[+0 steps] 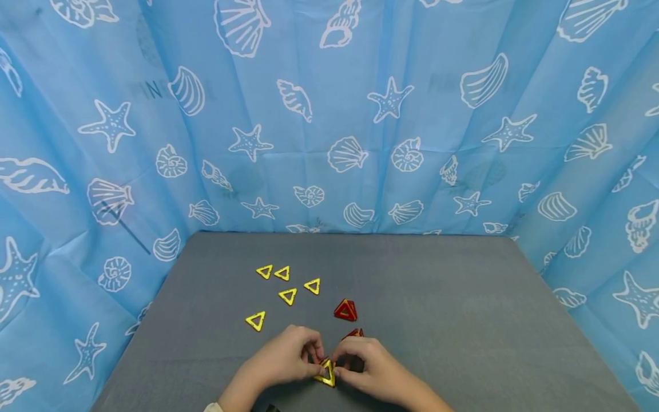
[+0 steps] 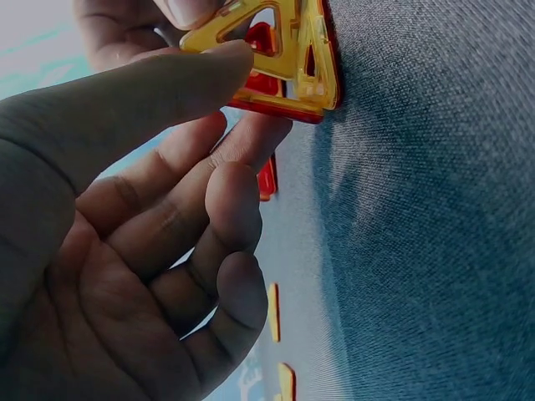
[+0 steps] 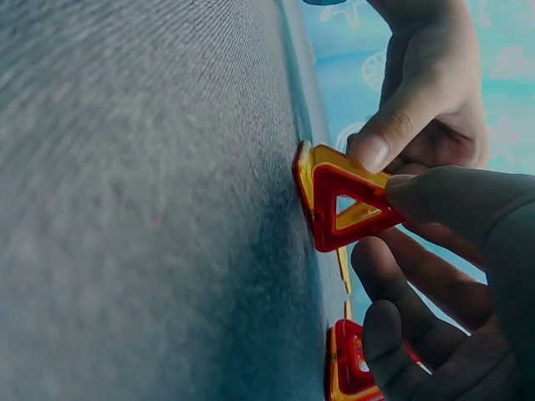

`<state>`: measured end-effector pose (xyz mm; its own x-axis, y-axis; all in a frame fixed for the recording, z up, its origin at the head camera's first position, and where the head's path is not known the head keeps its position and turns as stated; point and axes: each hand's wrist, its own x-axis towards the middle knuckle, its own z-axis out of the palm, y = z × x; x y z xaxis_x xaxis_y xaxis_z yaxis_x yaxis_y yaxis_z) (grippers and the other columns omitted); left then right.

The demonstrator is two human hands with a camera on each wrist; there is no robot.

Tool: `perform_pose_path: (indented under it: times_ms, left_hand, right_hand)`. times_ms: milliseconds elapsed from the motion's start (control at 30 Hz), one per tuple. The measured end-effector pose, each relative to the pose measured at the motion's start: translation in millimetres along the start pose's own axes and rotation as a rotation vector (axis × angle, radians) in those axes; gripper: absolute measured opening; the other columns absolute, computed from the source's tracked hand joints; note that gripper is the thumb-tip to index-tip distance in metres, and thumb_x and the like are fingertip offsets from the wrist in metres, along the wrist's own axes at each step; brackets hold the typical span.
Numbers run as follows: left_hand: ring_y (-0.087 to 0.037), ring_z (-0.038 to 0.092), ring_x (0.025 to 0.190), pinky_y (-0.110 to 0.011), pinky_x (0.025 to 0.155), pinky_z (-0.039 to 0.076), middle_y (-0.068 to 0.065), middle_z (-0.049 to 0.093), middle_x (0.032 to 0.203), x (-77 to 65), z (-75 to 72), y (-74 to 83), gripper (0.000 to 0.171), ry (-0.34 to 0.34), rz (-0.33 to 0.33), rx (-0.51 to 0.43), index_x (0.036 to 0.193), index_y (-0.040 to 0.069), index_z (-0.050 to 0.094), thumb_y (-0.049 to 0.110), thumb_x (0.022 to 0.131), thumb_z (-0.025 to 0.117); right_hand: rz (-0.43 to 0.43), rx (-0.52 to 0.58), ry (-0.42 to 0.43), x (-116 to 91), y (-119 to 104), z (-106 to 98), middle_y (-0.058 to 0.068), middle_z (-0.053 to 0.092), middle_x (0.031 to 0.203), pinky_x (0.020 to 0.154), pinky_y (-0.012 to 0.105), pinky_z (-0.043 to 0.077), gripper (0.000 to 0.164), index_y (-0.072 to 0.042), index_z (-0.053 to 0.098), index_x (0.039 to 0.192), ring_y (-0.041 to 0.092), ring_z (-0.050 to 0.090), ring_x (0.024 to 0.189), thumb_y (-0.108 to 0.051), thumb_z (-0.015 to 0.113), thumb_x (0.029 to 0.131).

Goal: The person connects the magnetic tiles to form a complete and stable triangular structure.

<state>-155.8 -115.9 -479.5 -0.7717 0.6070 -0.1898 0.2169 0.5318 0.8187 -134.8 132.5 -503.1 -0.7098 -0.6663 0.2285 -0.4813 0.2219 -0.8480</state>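
Observation:
Near the front of the table, both hands pinch a small pyramid of yellow and red triangular magnetic tiles. My left hand has its thumb on a yellow face, and a red tile forms the base edge in the left wrist view. Opposite, my right hand holds the pyramid by its top, thumb against a red tile with an open middle. The lower fingers of each hand are loosely bent and off the tiles. Behind the right hand, a second red and yellow pyramid is partly hidden.
Another red and yellow pyramid stands farther back. Several loose yellow triangle tiles lie flat to the left on the grey tabletop. A blue shell-patterned curtain hangs around the table's back and sides.

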Motion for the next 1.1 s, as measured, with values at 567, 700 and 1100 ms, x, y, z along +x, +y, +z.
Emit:
perform_pose_path:
  times_ms: [567, 700, 1100]
  left_hand:
    - [-0.003, 0.058, 0.063, -0.022, 0.058, 0.049, 0.008, 0.067, 0.080, -1.3, -3.4, -7.9, 0.017, -0.021, 0.039, -0.017, 0.088, 0.014, 0.072, 0.016, 0.086, 0.089]
    - [-0.004, 0.059, 0.063, -0.022, 0.059, 0.049, 0.005, 0.069, 0.082, -1.8, -4.6, -9.1, 0.018, -0.027, 0.029, -0.023, 0.090, 0.014, 0.073, 0.016, 0.084, 0.090]
    - [-0.005, 0.063, 0.066, -0.022, 0.060, 0.052, 0.007, 0.071, 0.082, -4.7, -7.6, -10.3, 0.017, -0.027, 0.027, -0.054, 0.092, 0.013, 0.074, 0.014, 0.084, 0.089]
  right_hand:
    - [-0.032, -0.008, -0.005, 6, 5, 7, 0.005, 0.074, 0.104, 0.066, 0.023, 0.057, 0.011, -0.013, 0.074, 0.111, -0.001, 0.065, 0.081, -0.011, 0.074, 0.100]
    - [-0.011, -0.005, -0.015, 7, 7, 8, 0.005, 0.075, 0.107, 0.064, 0.022, 0.056, 0.015, -0.013, 0.073, 0.115, -0.002, 0.065, 0.081, -0.012, 0.074, 0.100]
    - [-0.098, -0.023, -0.006, 11, 1, 14, 0.005, 0.073, 0.105, 0.065, 0.022, 0.056, 0.013, -0.014, 0.074, 0.113, 0.002, 0.062, 0.076, -0.017, 0.076, 0.100]
